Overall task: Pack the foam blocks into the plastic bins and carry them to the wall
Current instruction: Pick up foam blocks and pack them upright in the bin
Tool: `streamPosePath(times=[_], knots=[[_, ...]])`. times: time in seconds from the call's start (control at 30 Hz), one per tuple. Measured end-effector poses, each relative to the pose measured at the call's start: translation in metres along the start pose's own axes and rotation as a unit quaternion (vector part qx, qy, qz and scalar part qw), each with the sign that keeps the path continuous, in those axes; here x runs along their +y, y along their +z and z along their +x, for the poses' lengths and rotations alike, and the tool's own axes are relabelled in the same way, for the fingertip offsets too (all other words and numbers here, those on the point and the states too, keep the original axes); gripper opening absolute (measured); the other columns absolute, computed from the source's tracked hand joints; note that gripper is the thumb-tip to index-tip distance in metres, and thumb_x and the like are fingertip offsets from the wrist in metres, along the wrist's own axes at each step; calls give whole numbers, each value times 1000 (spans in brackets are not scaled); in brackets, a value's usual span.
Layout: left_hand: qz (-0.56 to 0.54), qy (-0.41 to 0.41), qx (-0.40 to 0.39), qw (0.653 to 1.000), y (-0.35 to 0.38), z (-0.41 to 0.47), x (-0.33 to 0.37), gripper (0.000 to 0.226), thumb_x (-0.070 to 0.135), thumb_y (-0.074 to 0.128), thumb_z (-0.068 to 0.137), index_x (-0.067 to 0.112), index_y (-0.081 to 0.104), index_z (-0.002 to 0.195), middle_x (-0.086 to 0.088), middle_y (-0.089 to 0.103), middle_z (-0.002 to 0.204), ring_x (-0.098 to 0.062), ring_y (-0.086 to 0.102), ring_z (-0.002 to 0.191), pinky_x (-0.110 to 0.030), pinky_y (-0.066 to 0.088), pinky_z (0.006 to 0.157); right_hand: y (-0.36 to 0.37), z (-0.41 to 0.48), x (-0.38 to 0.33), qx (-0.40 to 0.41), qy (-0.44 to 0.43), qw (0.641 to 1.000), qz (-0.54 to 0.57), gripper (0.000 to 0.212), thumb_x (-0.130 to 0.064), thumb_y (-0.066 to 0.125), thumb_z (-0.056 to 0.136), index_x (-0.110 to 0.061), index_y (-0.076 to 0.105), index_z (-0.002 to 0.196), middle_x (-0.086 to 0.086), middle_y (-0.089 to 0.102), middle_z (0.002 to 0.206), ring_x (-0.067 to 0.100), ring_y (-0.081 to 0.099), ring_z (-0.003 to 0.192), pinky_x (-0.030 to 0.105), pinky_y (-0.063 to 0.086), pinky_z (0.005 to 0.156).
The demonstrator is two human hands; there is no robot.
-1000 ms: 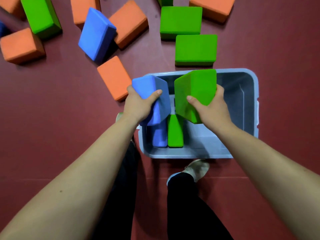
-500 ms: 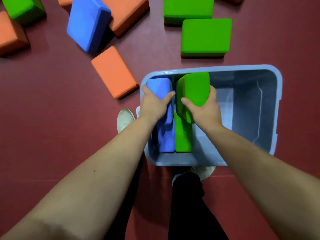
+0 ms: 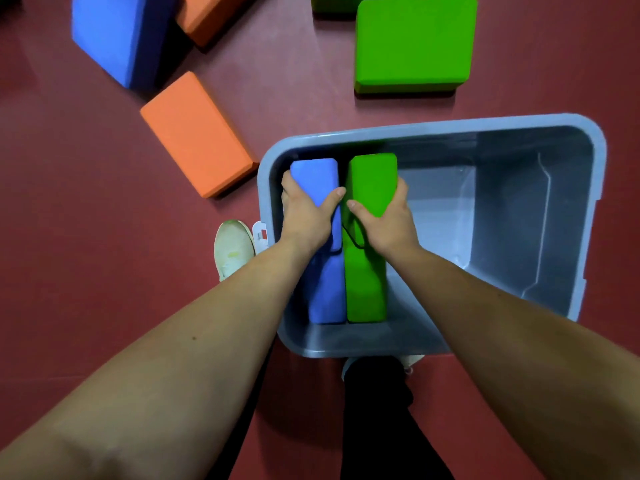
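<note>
A grey plastic bin (image 3: 588, 188) sits on the red floor in front of me. My left hand (image 3: 306, 216) grips a blue foam block (image 3: 315, 178) standing on edge at the bin's far left. Right beside it, my right hand (image 3: 388, 220) grips a green foam block (image 3: 372, 181), also on edge. Closer to me in the same two rows stand another blue block (image 3: 327, 292) and another green block (image 3: 365, 289). The bin's right half holds nothing.
Loose blocks lie on the floor beyond the bin: an orange one (image 3: 195, 133) at the left, a large blue one (image 3: 117, 36), another orange one (image 3: 207, 15) behind it, and a green one (image 3: 414, 43). My feet (image 3: 232, 247) stand by the bin's near-left corner.
Both hands have lowered their blocks from above the rim down into the bin, turning them on edge behind the two blocks standing there. The camera has moved closer.
</note>
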State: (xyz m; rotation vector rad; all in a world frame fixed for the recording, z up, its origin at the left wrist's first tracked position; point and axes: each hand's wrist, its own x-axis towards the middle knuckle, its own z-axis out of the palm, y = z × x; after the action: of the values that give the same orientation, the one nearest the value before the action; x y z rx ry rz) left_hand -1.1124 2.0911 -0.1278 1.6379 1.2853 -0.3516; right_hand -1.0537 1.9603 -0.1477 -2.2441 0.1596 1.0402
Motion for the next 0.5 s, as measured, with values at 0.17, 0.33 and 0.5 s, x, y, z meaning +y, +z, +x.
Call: streamPosePath(times=[0.17,0.33,0.5], knots=[[0,-7,-6,1000,7,14,-6,104,43,72,88,8,3,157,-15,19,161,-28,24,147,-38,21,121,4,10,4,-21,-9,1000,0,98,-54,74,80,-15,20,152,13,45,147,30,49,131,45,42,108],[-3,-18,-15,1000,4,24,-14,101,44,72,87,12,7,157,-15,24,159,-27,30,144,-39,26,119,10,11,3,-69,-19,997,-3,97,-40,72,88,-10,10,156,15,31,155,28,39,139,37,34,113],[15,-31,-40,999,3,29,-13,105,45,72,87,13,1,157,-13,19,161,-28,25,147,-42,23,121,4,20,-3,-121,33,992,-13,97,-38,70,90,-13,4,157,14,31,156,28,41,138,37,35,113]])
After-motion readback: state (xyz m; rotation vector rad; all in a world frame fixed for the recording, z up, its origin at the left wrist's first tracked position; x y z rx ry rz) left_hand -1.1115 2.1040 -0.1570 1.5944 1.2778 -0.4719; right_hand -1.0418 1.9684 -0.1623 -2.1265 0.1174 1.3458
